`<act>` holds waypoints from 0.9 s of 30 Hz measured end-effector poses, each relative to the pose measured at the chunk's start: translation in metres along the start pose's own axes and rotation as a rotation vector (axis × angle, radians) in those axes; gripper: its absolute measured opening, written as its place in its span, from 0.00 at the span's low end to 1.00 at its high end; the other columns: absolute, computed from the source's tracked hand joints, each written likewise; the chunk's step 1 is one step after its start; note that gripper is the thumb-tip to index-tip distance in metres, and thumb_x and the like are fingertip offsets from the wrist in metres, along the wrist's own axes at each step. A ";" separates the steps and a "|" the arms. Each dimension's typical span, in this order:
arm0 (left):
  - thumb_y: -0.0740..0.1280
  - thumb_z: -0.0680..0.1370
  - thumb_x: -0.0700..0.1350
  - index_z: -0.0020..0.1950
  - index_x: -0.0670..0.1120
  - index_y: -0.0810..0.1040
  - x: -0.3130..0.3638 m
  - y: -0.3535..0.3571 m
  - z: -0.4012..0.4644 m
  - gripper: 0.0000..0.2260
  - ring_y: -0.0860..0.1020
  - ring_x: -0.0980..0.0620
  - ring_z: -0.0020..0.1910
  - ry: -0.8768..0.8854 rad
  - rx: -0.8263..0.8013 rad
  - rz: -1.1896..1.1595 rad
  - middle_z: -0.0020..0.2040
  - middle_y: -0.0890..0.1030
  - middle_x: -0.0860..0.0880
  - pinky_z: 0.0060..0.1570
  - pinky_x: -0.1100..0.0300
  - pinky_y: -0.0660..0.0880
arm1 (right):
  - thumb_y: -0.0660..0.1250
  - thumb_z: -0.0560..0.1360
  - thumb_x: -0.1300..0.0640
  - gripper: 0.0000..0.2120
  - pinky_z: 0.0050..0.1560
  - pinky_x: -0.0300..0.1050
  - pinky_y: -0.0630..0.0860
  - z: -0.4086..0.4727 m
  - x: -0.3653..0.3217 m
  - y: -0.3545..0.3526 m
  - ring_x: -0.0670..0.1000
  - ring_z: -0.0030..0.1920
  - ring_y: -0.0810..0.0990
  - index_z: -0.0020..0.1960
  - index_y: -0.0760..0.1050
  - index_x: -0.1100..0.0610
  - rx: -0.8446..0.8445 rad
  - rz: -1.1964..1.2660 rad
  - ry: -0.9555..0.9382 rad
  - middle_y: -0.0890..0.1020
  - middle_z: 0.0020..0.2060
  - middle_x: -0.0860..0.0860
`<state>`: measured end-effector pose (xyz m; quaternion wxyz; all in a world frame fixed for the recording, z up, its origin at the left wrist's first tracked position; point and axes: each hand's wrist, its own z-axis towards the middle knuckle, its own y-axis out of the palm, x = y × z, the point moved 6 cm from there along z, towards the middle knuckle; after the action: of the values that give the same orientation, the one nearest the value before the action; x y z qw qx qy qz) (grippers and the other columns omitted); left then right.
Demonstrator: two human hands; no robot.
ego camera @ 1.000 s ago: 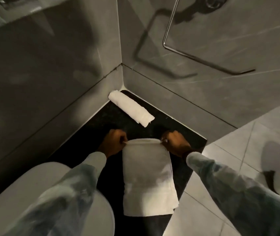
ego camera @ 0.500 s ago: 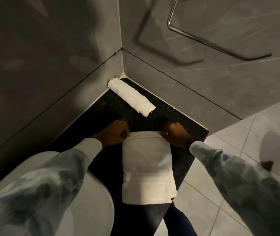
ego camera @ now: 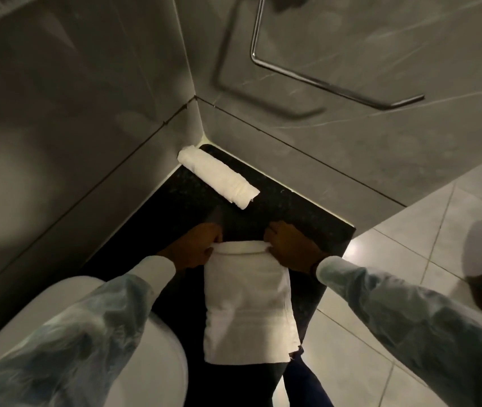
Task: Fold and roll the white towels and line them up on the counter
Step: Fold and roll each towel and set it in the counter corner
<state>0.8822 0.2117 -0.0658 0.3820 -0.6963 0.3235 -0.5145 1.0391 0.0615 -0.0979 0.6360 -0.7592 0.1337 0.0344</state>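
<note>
A folded white towel (ego camera: 247, 304) lies lengthwise on the black counter (ego camera: 298, 210), its near end hanging over the front edge. Its far end is curled into a thin roll. My left hand (ego camera: 197, 249) grips the left end of that roll and my right hand (ego camera: 288, 245) grips the right end. A finished rolled white towel (ego camera: 217, 176) lies diagonally in the far corner of the counter, against the left wall.
Grey tiled walls close the counter in on the left and at the back. A chrome towel bar (ego camera: 322, 77) hangs on the back wall. A white basin (ego camera: 134, 342) sits at the lower left. Pale floor tiles (ego camera: 410, 259) lie to the right.
The far end of the towel has been turned over toward me into a tighter roll, and both hands stayed at its ends. The camera tilted down slightly.
</note>
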 end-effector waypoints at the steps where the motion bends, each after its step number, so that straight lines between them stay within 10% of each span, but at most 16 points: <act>1: 0.65 0.73 0.35 0.49 0.41 0.76 0.003 -0.002 0.001 0.07 0.69 0.59 0.47 0.047 0.029 0.041 0.48 0.77 0.44 0.51 0.73 0.65 | 0.65 0.76 0.58 0.14 0.51 0.58 0.76 -0.004 -0.004 0.001 0.62 0.52 0.77 0.59 0.74 0.62 0.050 -0.118 -0.065 0.77 0.56 0.61; 8: 0.56 0.81 0.43 0.52 0.40 0.74 0.022 0.006 0.007 0.09 0.71 0.45 0.52 0.132 0.116 0.188 0.52 0.75 0.41 0.53 0.54 0.67 | 0.59 0.72 0.65 0.13 0.51 0.53 0.79 -0.017 -0.001 -0.013 0.63 0.49 0.80 0.56 0.76 0.63 0.321 -0.265 -0.150 0.80 0.51 0.61; 12: 0.60 0.81 0.47 0.44 0.53 0.73 0.012 0.011 0.002 0.07 0.75 0.50 0.50 0.127 0.088 0.167 0.45 0.74 0.52 0.51 0.60 0.69 | 0.68 0.68 0.65 0.15 0.54 0.54 0.79 -0.025 -0.006 -0.010 0.62 0.53 0.79 0.55 0.78 0.61 0.200 -0.178 -0.159 0.80 0.55 0.60; 18: 0.66 0.76 0.40 0.53 0.42 0.81 0.001 0.002 0.002 0.09 0.80 0.45 0.50 0.068 -0.044 0.030 0.51 0.80 0.43 0.51 0.62 0.72 | 0.69 0.74 0.56 0.05 0.50 0.49 0.79 -0.015 0.013 -0.027 0.56 0.47 0.81 0.45 0.82 0.57 0.001 0.325 0.142 0.83 0.47 0.55; 27: 0.71 0.74 0.42 0.56 0.40 0.79 -0.001 0.010 0.019 0.12 0.76 0.43 0.56 -0.051 -0.058 0.081 0.59 0.77 0.40 0.57 0.62 0.66 | 0.72 0.71 0.49 0.17 0.61 0.50 0.74 -0.010 0.027 -0.003 0.55 0.59 0.77 0.59 0.78 0.50 -0.119 0.338 0.299 0.78 0.59 0.53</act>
<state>0.8997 0.2118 -0.0782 0.3900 -0.7064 0.3563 -0.4711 1.0650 0.0479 -0.0988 0.5484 -0.7589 0.3493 0.0355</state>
